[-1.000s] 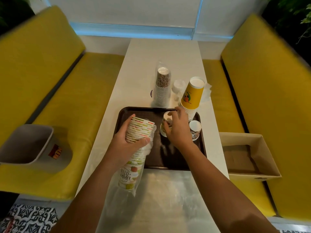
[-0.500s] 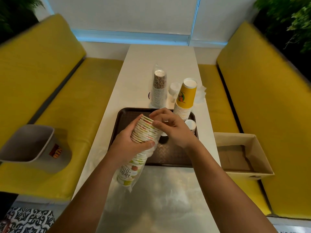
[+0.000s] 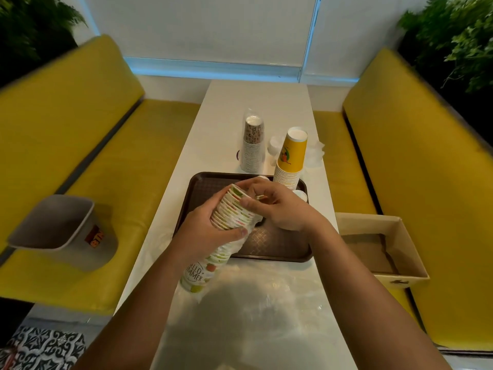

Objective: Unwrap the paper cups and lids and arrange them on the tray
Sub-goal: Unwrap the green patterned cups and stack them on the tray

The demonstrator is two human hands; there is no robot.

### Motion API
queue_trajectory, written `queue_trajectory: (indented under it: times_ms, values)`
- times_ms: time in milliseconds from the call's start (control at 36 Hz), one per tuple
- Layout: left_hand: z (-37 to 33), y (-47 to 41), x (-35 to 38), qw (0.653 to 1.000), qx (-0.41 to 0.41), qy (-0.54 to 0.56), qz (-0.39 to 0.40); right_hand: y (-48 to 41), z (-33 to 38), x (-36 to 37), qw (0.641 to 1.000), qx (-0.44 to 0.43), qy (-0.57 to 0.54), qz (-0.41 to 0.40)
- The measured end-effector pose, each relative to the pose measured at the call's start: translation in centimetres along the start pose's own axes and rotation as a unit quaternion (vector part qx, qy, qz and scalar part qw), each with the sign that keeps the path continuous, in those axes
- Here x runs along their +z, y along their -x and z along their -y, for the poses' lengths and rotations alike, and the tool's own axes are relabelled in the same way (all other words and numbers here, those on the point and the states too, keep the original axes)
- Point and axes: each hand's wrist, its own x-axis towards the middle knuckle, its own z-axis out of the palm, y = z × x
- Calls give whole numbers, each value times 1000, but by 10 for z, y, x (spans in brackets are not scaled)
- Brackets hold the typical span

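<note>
A person's left hand point(image 3: 208, 231) is gripping a tilted stack of fruit-print cups point(image 3: 232, 212) just above the brown tray point(image 3: 282, 249), the stack's lower end trailing plastic wrap point(image 3: 210, 265). The right hand point(image 3: 280, 212) is pinching the top cup's rim. Freeing one cup cleanly likely calls for a firm left grip and a slight twist. Beyond, yellow cups point(image 3: 290, 161) are standing at the tray's far corner, and a wrapped stack point(image 3: 253, 145) is waiting behind.
</note>
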Motion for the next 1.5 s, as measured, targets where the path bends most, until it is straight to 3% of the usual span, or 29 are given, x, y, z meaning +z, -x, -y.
queue_trajectory:
  times_ms: [194,444,639,806,917,1056,1222,1361,1500]
  values:
    - [-4,6,-2,1000,17,-3,0,5,9,-4,1000,-9,-11,-24]
    - [-1,8,-13,999,14,-9,-30,11,13,-18,979,2,-88,-181]
    - [3,4,-15,995,-1,37,-94,23,-2,-24,988,49,-87,-119]
    - [5,-1,-14,993,-21,75,-91,22,-10,-7,994,76,-65,-32]
    - [8,-5,-11,993,-25,80,-88,15,-21,4,994,70,-82,-29]
    - [15,-8,-13,993,-33,83,-81,0,-26,4,989,27,-82,-120]
    - [21,-16,-19,991,-43,97,-80,-33,-43,-3,947,29,56,-316]
    - [25,-24,-21,990,-54,101,-79,-57,-59,1,930,57,112,-346]
    - [25,-31,-20,990,-63,94,-79,-71,-81,9,933,93,150,-314]
